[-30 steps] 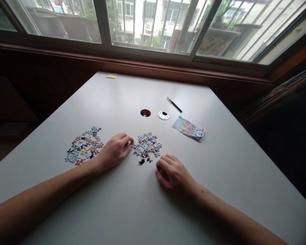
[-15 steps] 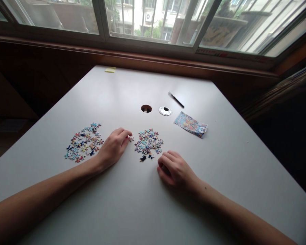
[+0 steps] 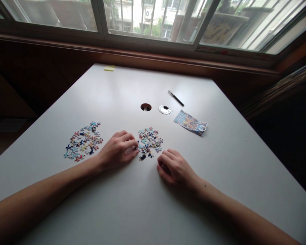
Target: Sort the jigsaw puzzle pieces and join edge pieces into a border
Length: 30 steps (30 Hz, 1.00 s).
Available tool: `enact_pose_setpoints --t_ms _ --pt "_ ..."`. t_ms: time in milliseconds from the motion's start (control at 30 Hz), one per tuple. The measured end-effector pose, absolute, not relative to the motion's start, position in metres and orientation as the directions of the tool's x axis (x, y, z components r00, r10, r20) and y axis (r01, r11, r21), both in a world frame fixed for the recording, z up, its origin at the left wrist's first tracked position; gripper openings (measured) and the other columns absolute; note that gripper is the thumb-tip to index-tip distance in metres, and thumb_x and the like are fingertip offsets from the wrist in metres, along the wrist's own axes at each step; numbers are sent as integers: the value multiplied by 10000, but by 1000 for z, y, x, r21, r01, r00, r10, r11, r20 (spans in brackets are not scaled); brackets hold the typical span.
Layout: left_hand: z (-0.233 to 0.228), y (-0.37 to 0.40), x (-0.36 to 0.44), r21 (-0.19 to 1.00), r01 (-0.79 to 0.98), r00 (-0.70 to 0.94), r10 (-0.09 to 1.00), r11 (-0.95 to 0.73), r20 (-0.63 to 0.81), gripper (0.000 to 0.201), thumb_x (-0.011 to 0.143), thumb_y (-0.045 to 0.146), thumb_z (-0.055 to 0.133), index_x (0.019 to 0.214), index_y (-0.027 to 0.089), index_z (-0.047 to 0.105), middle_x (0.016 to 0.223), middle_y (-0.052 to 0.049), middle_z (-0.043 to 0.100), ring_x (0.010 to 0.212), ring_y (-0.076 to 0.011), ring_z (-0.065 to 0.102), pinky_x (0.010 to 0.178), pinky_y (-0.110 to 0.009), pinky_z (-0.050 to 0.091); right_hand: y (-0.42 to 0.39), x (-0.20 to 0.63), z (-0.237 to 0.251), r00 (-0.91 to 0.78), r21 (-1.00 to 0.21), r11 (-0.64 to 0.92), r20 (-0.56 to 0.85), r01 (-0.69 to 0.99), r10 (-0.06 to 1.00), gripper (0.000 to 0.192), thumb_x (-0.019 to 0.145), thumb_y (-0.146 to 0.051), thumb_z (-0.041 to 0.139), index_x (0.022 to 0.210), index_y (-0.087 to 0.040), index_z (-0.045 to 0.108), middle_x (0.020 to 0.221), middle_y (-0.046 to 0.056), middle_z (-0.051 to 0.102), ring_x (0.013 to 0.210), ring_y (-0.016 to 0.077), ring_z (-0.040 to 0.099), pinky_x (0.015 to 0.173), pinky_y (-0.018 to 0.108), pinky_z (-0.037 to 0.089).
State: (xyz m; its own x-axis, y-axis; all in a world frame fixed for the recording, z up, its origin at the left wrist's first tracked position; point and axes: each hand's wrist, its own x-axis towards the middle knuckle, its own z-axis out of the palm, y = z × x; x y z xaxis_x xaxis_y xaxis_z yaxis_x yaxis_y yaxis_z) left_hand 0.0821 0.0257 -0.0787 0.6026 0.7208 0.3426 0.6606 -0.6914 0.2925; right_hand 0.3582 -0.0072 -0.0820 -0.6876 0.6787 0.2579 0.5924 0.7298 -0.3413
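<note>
My left hand [image 3: 121, 148] is at the left edge of a loose pile of small jigsaw puzzle pieces [image 3: 150, 141]. Its thumb and index fingertips come together around a dark puzzle piece [image 3: 136, 147], which they mostly cover. Just right of and below that pile, my right hand [image 3: 177, 168] rests on the table in a loose curl; nothing shows in its fingers, and the palm is in shadow. Farther left, beyond my left wrist, lies a second, wider spread of colourful puzzle pieces [image 3: 84, 144].
On the white table [image 3: 112, 211] lie a colourful printed picture sheet [image 3: 191, 123], a black pen [image 3: 176, 98] and a round silver cover [image 3: 164, 109]. A round hole [image 3: 146, 107] opens beside the cover. A yellow sticky note [image 3: 109, 68] is at the far edge, below the window.
My left hand has moved a little right and toward me, its fingertips now at the pile's edge. My right hand has stayed in place. The view has shifted slightly.
</note>
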Motion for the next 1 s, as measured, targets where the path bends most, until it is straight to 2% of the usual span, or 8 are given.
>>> enact_pose_setpoints --t_ms 200,367,500,733,800,867,933,1000 --pt "-77 25 83 299 683 578 743 -666 336 100 852 206 596 949 190 621 990 -56 652 966 -225 551 902 -376 461 -7 358 -81 -686 -344 729 259 592 680 98 881 -170 516 812 -208 458 775 32 532 734 181 424 714 306 365" --pt "-75 25 83 342 755 448 821 -559 354 152 809 103 529 912 185 605 924 -56 658 942 -234 552 870 -385 472 -7 358 -82 -686 -349 728 259 590 680 100 871 -164 522 812 -210 455 773 32 534 730 181 421 711 305 364" --pt "-76 26 82 374 754 429 836 -540 342 128 846 135 530 909 186 630 932 -52 665 937 -230 551 877 -385 470 -7 358 -83 -688 -350 727 253 590 680 97 870 -164 524 814 -209 459 777 32 536 732 179 422 715 308 368" --pt "-78 26 81 343 717 494 789 -607 366 179 878 186 555 976 220 701 977 -57 652 959 -224 545 905 -384 456 -9 359 -82 -683 -340 726 257 598 684 77 861 -164 528 819 -209 482 782 38 547 732 186 448 703 323 408" --pt "-77 26 81 326 697 526 765 -639 372 213 879 208 563 1043 232 698 1046 -67 653 1020 -239 544 928 -399 443 -9 360 -81 -676 -344 726 272 596 685 63 848 -169 549 884 -205 513 867 66 588 811 208 499 759 349 450" --pt "-76 25 81 287 650 604 708 -704 366 301 881 228 572 1166 258 663 1184 -70 646 1143 -264 522 982 -422 410 -10 360 -79 -678 -343 738 298 581 672 162 842 -182 573 998 -202 532 1054 112 628 989 251 536 876 402 473" --pt "-76 24 81 231 579 704 622 -782 342 382 887 234 576 1262 296 614 1315 -52 618 1272 -283 469 1043 -445 357 -10 360 -78 -701 -330 759 299 561 648 282 851 -204 583 1125 -206 520 1292 140 594 1219 297 487 1000 464 439" --pt "-76 23 81 189 519 766 552 -834 329 395 886 235 584 1271 320 607 1366 -31 603 1323 -287 443 1066 -456 324 -9 361 -77 -738 -318 776 259 544 623 376 861 -232 586 1224 -213 490 1452 130 514 1378 320 385 1077 506 388"
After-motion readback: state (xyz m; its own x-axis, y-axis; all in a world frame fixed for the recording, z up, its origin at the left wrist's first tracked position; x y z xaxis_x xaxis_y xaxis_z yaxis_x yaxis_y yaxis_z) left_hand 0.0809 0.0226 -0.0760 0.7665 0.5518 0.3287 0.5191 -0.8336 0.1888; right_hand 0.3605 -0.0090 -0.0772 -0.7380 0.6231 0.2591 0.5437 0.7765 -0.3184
